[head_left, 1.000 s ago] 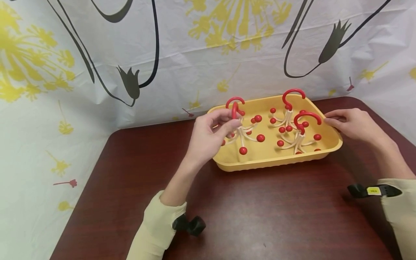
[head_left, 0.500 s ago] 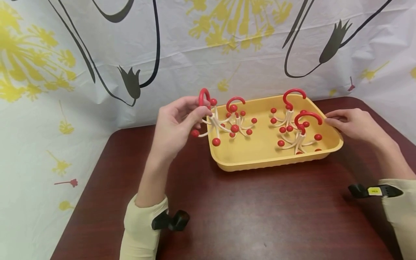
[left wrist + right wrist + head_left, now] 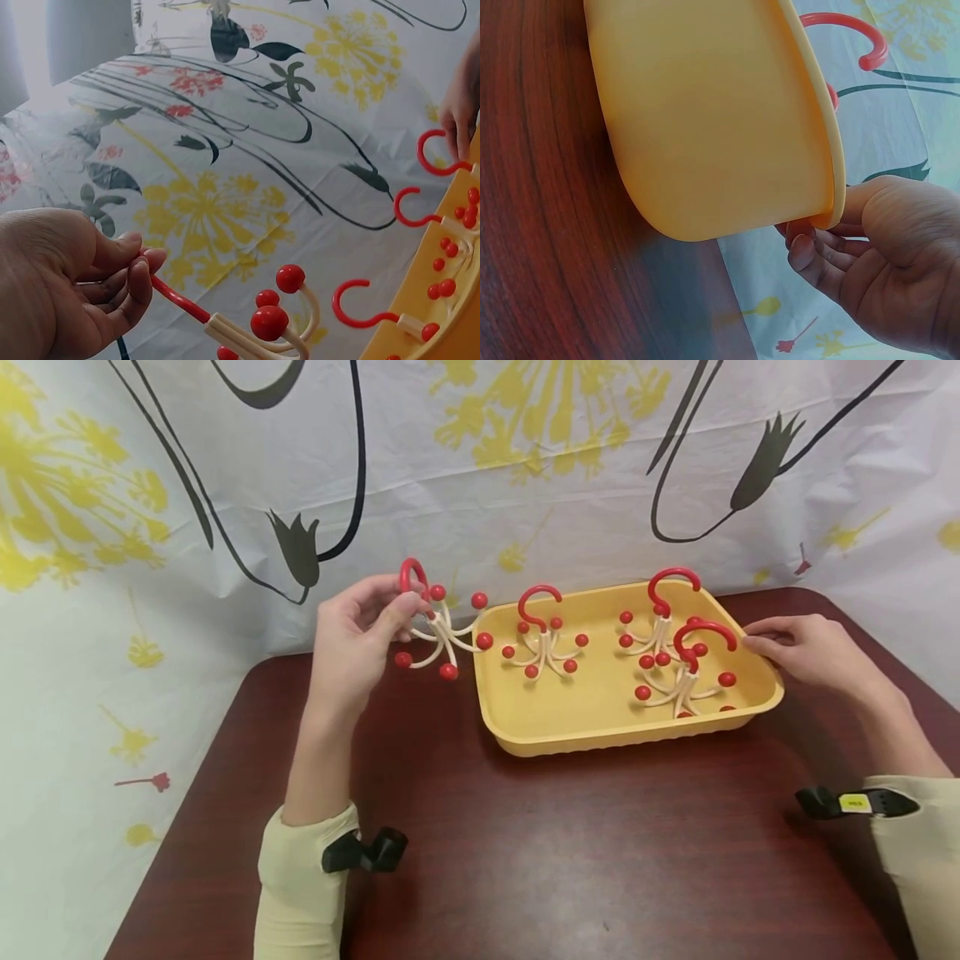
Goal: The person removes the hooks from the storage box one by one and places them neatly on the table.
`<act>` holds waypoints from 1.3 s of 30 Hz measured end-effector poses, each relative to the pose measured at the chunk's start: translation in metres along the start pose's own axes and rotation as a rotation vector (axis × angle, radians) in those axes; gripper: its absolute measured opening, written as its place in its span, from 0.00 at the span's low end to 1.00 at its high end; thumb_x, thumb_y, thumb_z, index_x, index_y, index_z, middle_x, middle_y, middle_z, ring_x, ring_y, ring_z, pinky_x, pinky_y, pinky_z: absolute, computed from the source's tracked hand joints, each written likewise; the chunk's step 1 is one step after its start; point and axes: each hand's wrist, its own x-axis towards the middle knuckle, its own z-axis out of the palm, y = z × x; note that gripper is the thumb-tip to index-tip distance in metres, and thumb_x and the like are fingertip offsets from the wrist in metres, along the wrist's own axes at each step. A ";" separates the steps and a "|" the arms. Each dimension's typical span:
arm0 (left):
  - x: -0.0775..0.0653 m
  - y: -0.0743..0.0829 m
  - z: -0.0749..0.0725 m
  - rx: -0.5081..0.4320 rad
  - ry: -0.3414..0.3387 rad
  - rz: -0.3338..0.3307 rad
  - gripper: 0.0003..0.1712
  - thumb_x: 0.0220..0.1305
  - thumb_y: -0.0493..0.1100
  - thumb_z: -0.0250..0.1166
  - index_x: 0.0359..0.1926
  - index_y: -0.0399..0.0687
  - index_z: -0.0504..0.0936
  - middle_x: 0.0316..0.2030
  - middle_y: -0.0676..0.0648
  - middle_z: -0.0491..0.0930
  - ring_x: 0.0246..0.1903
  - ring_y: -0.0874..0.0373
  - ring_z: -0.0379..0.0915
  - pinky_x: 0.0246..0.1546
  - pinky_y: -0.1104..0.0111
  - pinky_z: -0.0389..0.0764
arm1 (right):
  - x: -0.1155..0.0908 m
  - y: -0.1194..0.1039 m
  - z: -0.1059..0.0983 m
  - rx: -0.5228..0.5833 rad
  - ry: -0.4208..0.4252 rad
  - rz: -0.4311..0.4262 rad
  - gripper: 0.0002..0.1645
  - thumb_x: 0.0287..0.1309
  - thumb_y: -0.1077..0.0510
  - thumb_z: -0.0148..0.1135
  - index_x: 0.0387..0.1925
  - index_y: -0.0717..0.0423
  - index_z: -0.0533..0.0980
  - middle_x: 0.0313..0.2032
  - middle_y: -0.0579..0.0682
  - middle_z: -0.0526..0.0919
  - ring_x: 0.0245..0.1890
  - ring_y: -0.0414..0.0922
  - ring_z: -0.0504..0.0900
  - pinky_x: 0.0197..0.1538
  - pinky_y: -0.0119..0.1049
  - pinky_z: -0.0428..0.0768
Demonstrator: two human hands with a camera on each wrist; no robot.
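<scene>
- The left grip (image 3: pixel 348 639) is clamped on the red hook of a cream hanger (image 3: pixel 440 625), which is pinched between thumb and fingertips.
- The left forearm is raised steeply from the lower edge of the head view, with the thumb turned toward the viewer.
- The hanger's hub and curved arms, tipped with red balls (image 3: pixel 448 672), are carried below and to the right of the fingers.
- The hanger is held just beyond the left end of a yellow tray (image 3: pixel 577 744); one ball is seen across the tray's rim in the head view, and whether the two touch cannot be told.
- The right grip (image 3: pixel 813 647) is closed on the rim at the tray's right end, with fingers curled beneath it, as shown in the right wrist view.
- The right forearm is extended leftward from the right edge.
- Inside the tray, a second hanger (image 3: pixel 543 643) is set alone toward the left, its hook upward.
- Near the right end, a rear hanger (image 3: pixel 662 628) and a front hanger (image 3: pixel 684 687) are placed close together.
- The tray is supported by a dark red bench (image 3: pixel 570 835), backed by a flower-printed sheet (image 3: pixel 420 518).
</scene>
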 end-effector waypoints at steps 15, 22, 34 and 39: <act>0.008 -0.038 -0.013 0.093 0.101 -0.128 0.14 0.68 0.36 0.67 0.47 0.27 0.82 0.34 0.39 0.85 0.26 0.52 0.72 0.29 0.72 0.76 | -0.002 0.000 0.000 0.004 0.001 0.009 0.29 0.71 0.44 0.59 0.53 0.69 0.79 0.44 0.69 0.82 0.38 0.57 0.73 0.29 0.36 0.72; 0.013 -0.066 -0.018 0.122 0.126 -0.188 0.13 0.69 0.36 0.66 0.47 0.27 0.82 0.37 0.31 0.83 0.26 0.56 0.72 0.28 0.74 0.76 | -0.001 0.001 0.001 0.004 0.003 0.007 0.31 0.70 0.42 0.59 0.53 0.68 0.80 0.43 0.68 0.83 0.39 0.57 0.74 0.30 0.35 0.73; 0.014 -0.109 -0.017 0.125 0.123 -0.269 0.13 0.71 0.35 0.64 0.48 0.27 0.82 0.39 0.29 0.83 0.25 0.63 0.73 0.30 0.73 0.79 | 0.000 0.000 0.001 0.000 0.009 0.009 0.30 0.70 0.43 0.60 0.53 0.67 0.80 0.43 0.67 0.84 0.40 0.57 0.74 0.32 0.33 0.72; 0.014 -0.114 -0.018 0.119 0.117 -0.291 0.13 0.71 0.35 0.63 0.49 0.27 0.82 0.40 0.29 0.82 0.26 0.63 0.74 0.31 0.71 0.80 | 0.000 0.000 0.001 0.007 0.004 0.013 0.30 0.70 0.43 0.60 0.53 0.67 0.80 0.43 0.67 0.83 0.39 0.57 0.74 0.31 0.35 0.72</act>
